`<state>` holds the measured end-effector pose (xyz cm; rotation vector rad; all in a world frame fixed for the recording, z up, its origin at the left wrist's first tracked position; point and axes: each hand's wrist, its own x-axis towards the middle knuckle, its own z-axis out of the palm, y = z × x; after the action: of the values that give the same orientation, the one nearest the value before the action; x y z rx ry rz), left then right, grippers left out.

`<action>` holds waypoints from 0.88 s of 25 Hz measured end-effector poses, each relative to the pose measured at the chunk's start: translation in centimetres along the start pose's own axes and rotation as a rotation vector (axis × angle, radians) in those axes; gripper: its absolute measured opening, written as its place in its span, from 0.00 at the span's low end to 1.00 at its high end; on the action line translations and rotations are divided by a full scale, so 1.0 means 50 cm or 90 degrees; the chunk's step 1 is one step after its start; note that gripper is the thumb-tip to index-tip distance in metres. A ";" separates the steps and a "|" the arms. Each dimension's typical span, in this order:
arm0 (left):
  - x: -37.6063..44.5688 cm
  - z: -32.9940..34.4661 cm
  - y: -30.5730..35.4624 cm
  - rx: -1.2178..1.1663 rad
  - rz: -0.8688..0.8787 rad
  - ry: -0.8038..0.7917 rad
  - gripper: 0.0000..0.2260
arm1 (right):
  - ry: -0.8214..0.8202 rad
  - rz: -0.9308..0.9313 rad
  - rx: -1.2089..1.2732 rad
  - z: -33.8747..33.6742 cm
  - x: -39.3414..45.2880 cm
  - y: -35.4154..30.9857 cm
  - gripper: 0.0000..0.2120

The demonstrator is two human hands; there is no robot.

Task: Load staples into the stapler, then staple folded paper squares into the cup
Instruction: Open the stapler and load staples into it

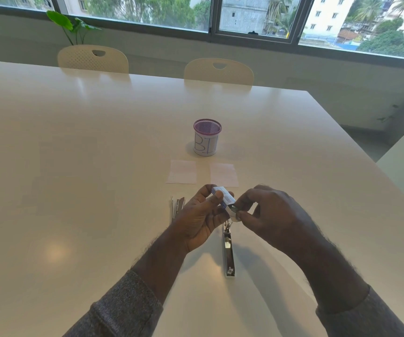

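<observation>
We see the purple mesh cup (207, 137) on the white table (74, 166), two white paper squares (181, 171) before it, the opened metal stapler (228, 249) nearest.

Both forearms rise from the bottom of the frame and meet just below its middle, grey sleeves pushed back. The left hand (201, 215) is palm-up with fingers curled in a grip. The right hand (266, 212) is knuckles-up, thumb and forefinger pinched together at lower centre.

cup (206, 138): hand-drawn letters "BI" on its white paper wrap, the rest turned out of sight
staple box (224, 198): a barcode; print too small to read
</observation>
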<state>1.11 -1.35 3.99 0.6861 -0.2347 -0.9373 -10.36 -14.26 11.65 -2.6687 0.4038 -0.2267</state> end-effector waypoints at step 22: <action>0.000 0.002 -0.006 0.005 -0.015 -0.012 0.07 | 0.032 -0.017 -0.076 0.001 -0.004 -0.005 0.03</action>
<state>0.86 -1.50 3.88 0.6890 -0.2479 -0.9669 -10.47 -13.96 11.71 -2.7917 0.4097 -0.2858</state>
